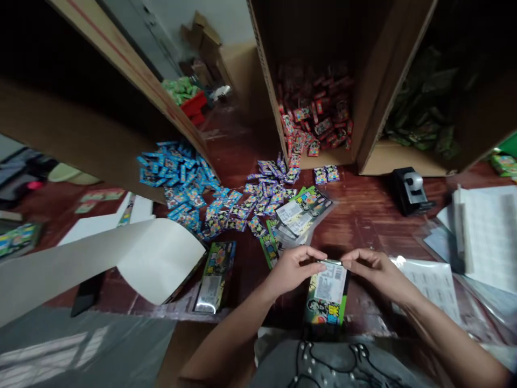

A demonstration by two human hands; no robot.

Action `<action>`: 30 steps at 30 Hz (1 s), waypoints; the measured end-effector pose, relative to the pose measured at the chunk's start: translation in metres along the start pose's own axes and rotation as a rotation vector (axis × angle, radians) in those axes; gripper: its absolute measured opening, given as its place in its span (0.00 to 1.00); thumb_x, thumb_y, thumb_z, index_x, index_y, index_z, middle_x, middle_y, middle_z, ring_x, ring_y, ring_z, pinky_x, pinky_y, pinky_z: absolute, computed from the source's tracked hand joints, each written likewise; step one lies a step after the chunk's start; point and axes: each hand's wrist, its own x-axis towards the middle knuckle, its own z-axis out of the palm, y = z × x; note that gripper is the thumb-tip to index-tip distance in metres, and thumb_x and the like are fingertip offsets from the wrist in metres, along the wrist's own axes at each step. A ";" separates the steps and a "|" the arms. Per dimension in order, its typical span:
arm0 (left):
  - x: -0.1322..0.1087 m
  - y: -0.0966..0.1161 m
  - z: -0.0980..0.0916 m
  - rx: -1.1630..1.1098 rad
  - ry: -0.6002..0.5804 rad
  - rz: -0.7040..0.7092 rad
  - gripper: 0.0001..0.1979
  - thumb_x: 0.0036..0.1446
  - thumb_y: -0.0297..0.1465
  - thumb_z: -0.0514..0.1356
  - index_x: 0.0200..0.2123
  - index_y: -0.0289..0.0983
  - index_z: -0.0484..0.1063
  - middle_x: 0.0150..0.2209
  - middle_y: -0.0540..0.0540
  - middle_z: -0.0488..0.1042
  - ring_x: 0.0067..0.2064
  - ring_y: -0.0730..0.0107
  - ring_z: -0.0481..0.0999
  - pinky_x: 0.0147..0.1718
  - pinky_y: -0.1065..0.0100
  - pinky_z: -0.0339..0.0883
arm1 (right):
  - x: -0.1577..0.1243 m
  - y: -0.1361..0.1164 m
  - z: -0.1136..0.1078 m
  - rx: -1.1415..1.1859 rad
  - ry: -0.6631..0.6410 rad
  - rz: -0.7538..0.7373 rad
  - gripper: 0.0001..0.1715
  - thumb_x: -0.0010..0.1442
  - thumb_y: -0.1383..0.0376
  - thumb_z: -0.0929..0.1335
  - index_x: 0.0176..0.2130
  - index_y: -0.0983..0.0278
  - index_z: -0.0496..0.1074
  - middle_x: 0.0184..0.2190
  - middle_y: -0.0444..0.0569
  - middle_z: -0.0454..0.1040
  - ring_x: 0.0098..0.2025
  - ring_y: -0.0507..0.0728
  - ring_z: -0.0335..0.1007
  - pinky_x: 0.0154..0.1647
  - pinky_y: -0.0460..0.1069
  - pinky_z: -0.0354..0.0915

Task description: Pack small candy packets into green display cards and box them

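Observation:
A green and black printed packet with a pale label lies at the table's front edge, close to my body. My left hand pinches its upper left corner between thumb and fingers. At the upper right corner my right hand pinches the same top edge. Just beyond my hands, more printed packets overlap in a loose pile with clear plastic. Another such packet lies alone to the left. Small purple sachets are strewn past the pile, beside a heap of blue sachets.
A cardboard box of red sachets lies open toward me; another holds dark green sachets. A black tape dispenser stands at right, near stacked white sheets. Label sheets lie beside my right arm. A curled white paper strip spans the left.

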 end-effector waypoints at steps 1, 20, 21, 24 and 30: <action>0.001 -0.001 0.003 -0.003 -0.010 0.015 0.16 0.54 0.42 0.75 0.40 0.39 0.84 0.47 0.39 0.86 0.48 0.57 0.86 0.52 0.58 0.78 | -0.005 -0.003 0.000 0.002 0.025 -0.002 0.03 0.65 0.54 0.74 0.38 0.46 0.83 0.35 0.46 0.86 0.34 0.65 0.84 0.34 0.59 0.80; 0.068 -0.015 0.116 0.191 -0.468 0.094 0.09 0.62 0.36 0.66 0.42 0.38 0.81 0.48 0.40 0.85 0.47 0.62 0.84 0.51 0.58 0.77 | -0.016 -0.005 -0.146 -1.074 -0.389 -0.052 0.24 0.70 0.58 0.70 0.61 0.65 0.77 0.55 0.60 0.79 0.54 0.66 0.73 0.60 0.61 0.66; 0.069 -0.015 0.118 0.223 -0.440 0.116 0.08 0.62 0.36 0.66 0.41 0.38 0.82 0.52 0.39 0.83 0.50 0.60 0.84 0.51 0.58 0.78 | -0.012 -0.002 -0.146 -1.065 -0.400 -0.042 0.21 0.70 0.59 0.71 0.58 0.64 0.78 0.54 0.59 0.80 0.54 0.65 0.73 0.59 0.60 0.65; 0.072 -0.017 0.118 0.305 -0.327 0.179 0.07 0.60 0.36 0.68 0.38 0.39 0.83 0.68 0.37 0.70 0.63 0.52 0.77 0.50 0.57 0.78 | -0.004 0.006 -0.147 -1.000 -0.390 -0.055 0.10 0.68 0.63 0.70 0.47 0.61 0.81 0.45 0.53 0.82 0.47 0.62 0.72 0.53 0.57 0.64; 0.086 -0.031 0.120 0.161 -0.448 0.106 0.07 0.60 0.35 0.67 0.37 0.37 0.80 0.45 0.41 0.83 0.44 0.63 0.82 0.44 0.63 0.76 | -0.003 -0.002 -0.145 -0.721 -0.295 -0.243 0.10 0.72 0.62 0.68 0.39 0.62 0.78 0.36 0.49 0.79 0.40 0.57 0.72 0.49 0.54 0.63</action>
